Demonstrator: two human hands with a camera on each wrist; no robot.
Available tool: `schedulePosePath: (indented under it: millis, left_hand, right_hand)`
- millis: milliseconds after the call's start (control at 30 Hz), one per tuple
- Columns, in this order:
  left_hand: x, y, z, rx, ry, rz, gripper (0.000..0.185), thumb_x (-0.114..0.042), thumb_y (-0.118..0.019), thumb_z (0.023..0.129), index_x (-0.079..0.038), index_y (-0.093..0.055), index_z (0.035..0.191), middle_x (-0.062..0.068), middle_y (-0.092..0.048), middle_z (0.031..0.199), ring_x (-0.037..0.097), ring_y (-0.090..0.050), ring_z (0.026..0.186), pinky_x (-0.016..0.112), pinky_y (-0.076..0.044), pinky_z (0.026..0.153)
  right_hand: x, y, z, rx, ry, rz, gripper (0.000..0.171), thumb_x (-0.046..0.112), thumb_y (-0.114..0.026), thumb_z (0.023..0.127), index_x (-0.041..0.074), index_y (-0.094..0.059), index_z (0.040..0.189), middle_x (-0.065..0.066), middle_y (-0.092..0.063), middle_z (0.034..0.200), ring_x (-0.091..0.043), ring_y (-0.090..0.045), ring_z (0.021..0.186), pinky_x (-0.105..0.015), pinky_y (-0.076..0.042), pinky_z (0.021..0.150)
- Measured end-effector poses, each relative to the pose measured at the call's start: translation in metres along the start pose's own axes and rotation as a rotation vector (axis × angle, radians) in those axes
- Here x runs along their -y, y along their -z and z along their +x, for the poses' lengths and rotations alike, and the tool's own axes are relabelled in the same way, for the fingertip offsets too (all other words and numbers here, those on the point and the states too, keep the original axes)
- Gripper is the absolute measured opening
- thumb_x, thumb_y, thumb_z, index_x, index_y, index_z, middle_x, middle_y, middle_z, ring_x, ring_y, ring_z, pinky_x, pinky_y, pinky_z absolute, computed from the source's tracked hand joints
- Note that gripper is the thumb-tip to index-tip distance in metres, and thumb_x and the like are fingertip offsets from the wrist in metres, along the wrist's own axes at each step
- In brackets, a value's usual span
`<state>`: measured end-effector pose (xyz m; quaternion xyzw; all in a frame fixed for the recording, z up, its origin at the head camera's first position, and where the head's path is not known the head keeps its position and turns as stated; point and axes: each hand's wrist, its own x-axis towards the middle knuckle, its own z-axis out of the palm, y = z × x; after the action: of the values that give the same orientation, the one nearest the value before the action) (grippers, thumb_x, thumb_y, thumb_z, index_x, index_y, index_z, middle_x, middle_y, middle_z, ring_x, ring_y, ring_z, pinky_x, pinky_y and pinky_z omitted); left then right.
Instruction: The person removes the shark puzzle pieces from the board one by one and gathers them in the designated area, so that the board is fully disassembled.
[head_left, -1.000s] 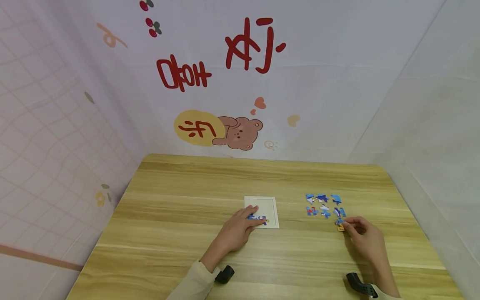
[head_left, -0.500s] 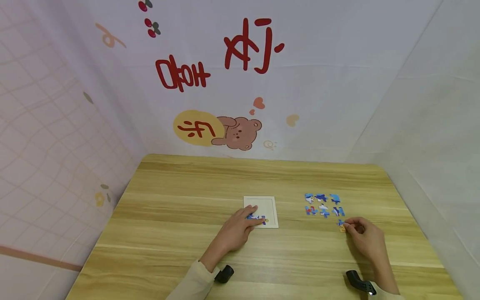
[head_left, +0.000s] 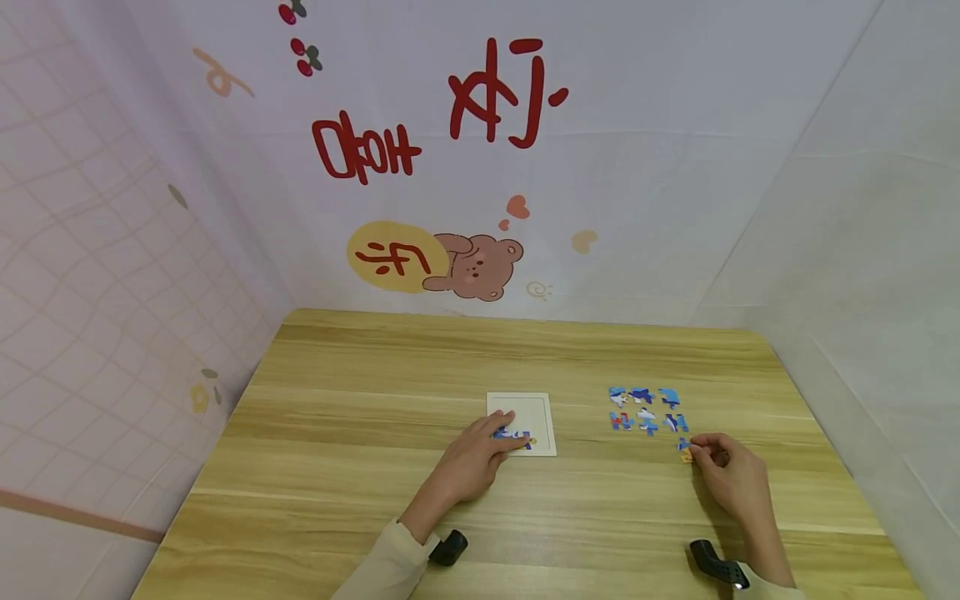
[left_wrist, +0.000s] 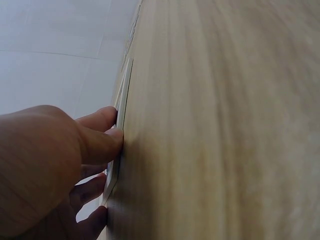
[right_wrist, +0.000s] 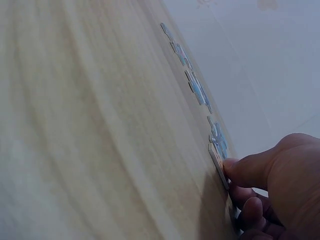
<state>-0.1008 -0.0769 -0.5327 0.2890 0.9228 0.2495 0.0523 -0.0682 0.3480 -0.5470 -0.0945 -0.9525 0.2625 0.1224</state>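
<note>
We are steadying the puzzle tray with flat left hand fingers; right hand is pinching one puzzle piece — few placed, loose pieces remaining.

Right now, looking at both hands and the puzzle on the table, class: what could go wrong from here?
1. The right hand pinches a small puzzle piece by its edge; it might slip.
2. That hand sits close to the loose pieces; a careless lift could scatter them.
3. The left hand rests on the white tray and covers the placed pieces, so the open slot may be hard to see.
</note>
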Motion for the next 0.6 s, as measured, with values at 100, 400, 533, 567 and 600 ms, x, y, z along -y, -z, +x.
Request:
schedulePosePath:
  millis: [100, 400, 533, 567, 600]
  left_hand:
    - [-0.0005, 0.0001, -0.0002, -0.002, -0.004, -0.001, 0.041, -0.016, -0.057, 0.106, -0.031, -0.062, 0.144, 0.003, -0.041, 0.164, 0.026, -0.036, 0.153, 0.05, -0.037, 0.122]
    - [0.0004, -0.0011, 0.0005, -0.007, -0.004, -0.008, 0.041, -0.016, -0.058, 0.105, -0.03, -0.062, 0.143, 0.002, -0.041, 0.164, 0.026, -0.036, 0.153, 0.05, -0.037, 0.122]
    - [0.0007, -0.0009, 0.0001, -0.006, -0.008, -0.012, 0.041, -0.015, -0.058, 0.105, -0.03, -0.062, 0.144, 0.003, -0.041, 0.164, 0.026, -0.036, 0.153, 0.05, -0.038, 0.121]
    - [0.001, -0.0008, 0.0, -0.007, -0.009, -0.014, 0.041, -0.015, -0.058, 0.105, -0.03, -0.062, 0.144, 0.003, -0.041, 0.164, 0.026, -0.036, 0.153, 0.05, -0.038, 0.122]
    - [0.0012, -0.0006, -0.0002, -0.008, -0.01, -0.013, 0.041, -0.015, -0.058, 0.105, -0.03, -0.062, 0.143, 0.003, -0.041, 0.164, 0.026, -0.036, 0.153, 0.05, -0.038, 0.122]
  right_hand:
    - [0.0014, -0.0005, -0.0012, -0.009, -0.004, 0.002, 0.013, 0.019, -0.071, 0.096, 0.007, -0.074, 0.098, -0.002, -0.066, 0.082, 0.004, -0.045, 0.065, -0.018, -0.037, 0.057]
    - [0.0033, 0.0006, -0.0021, -0.006, -0.035, 0.028, 0.017, 0.024, -0.069, 0.098, 0.008, -0.074, 0.102, -0.003, -0.068, 0.084, 0.005, -0.047, 0.066, -0.016, -0.038, 0.058]
    - [0.0032, 0.0004, -0.003, -0.007, -0.061, 0.055, 0.02, 0.028, -0.067, 0.1, 0.01, -0.074, 0.106, -0.006, -0.073, 0.089, 0.009, -0.049, 0.068, -0.014, -0.04, 0.059]
    - [0.0038, 0.0003, -0.0029, -0.013, -0.06, 0.062, 0.021, 0.028, -0.067, 0.1, 0.01, -0.074, 0.106, -0.007, -0.074, 0.09, 0.01, -0.05, 0.069, -0.014, -0.04, 0.059]
    - [0.0049, 0.0003, -0.0026, -0.021, -0.053, 0.067, 0.021, 0.027, -0.067, 0.099, 0.01, -0.075, 0.107, -0.008, -0.075, 0.09, 0.011, -0.05, 0.069, -0.013, -0.04, 0.059]
